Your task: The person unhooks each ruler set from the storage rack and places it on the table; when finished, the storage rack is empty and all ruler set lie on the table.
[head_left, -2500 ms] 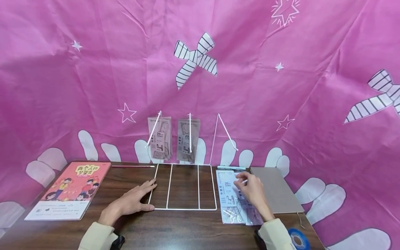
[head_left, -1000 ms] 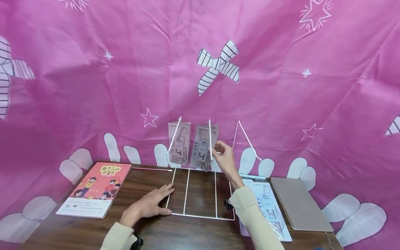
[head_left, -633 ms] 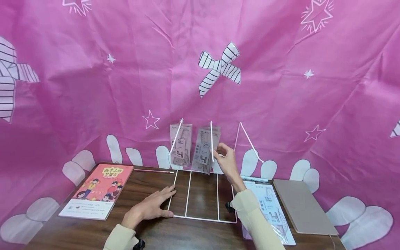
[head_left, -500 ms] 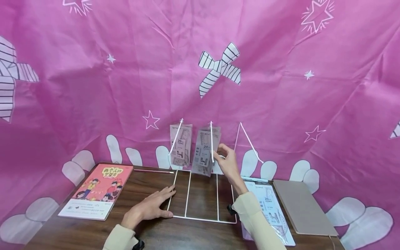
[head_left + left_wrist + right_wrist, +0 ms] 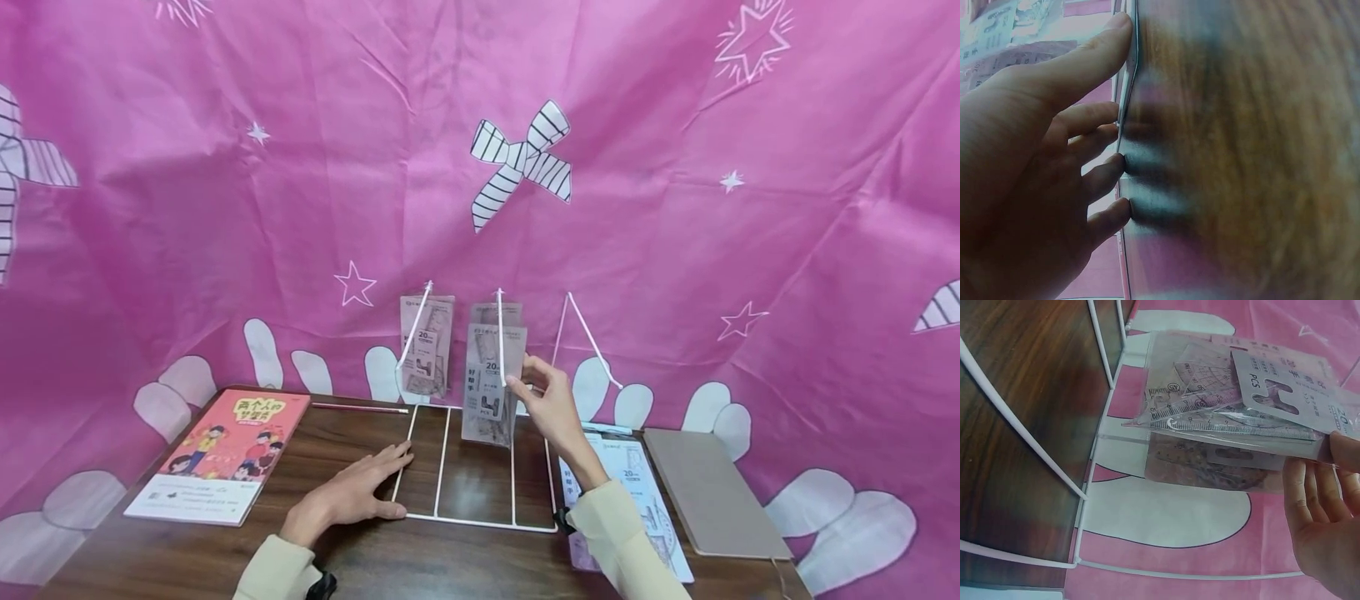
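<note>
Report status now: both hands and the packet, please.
Left hand flat on wire rack. Right hand pinches ruler packet at middle hook. Nothing blocking.

A wire rack [image 5: 476, 467] sits mid-surface [image 5: 420, 567], its hooks rising at the back before the cloth backdrop [image 5: 300, 167]. Ruler packets [image 5: 424, 346] hang on the left and middle hooks; the right hand [image 5: 551, 400] holds another packet [image 5: 489, 379] in front of the middle hook. The left hand [image 5: 352, 496] lies flat at the rack's left edge, a book [image 5: 217, 454] further left, with a packet [image 5: 637, 492] and a notebook [image 5: 708, 492] to the right.

left hand [image 5: 352, 497] flat, fingers [image 5: 1100, 115] spread, palm down; right hand [image 5: 546, 398] raised forward, fingers [image 5: 1310, 490] pinching, forearm extended.
</note>
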{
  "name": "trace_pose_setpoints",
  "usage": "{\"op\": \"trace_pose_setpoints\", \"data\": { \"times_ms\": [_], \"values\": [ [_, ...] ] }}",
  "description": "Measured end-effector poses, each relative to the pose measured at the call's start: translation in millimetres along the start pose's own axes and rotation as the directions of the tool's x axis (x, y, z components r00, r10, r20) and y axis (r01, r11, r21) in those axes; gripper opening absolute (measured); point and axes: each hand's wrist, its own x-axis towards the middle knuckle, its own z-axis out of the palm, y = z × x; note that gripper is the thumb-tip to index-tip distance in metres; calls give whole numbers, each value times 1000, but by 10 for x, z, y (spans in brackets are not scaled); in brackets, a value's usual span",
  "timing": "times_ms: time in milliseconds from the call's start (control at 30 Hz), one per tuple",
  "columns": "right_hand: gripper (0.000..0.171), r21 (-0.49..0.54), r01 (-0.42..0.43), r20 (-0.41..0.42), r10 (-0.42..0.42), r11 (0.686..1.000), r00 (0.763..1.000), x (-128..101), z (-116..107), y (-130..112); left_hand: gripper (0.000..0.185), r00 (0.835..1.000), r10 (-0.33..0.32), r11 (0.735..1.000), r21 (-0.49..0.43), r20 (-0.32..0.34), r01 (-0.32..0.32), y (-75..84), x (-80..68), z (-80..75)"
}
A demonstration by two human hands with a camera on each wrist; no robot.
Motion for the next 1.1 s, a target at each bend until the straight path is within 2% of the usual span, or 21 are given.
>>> {"op": "trace_pose_setpoints", "data": {
  "times_ms": [567,700,1100],
  "values": [
    [12,6,12,50,-12,1000,999,-442,-51,-233,85,1000,13,1000,-13,6,-13,-4,-27,6],
    [11,5,19,58,-19,1000,998,-511,-54,-279,84,1000,26,1000,-5,0,-26,-19,-26,22],
    [11,-6,-5,70,6,1000,998,-656,-99,-417,85,1000,7,1000,-12,3,-7,17,-20,7]
  ]
}}
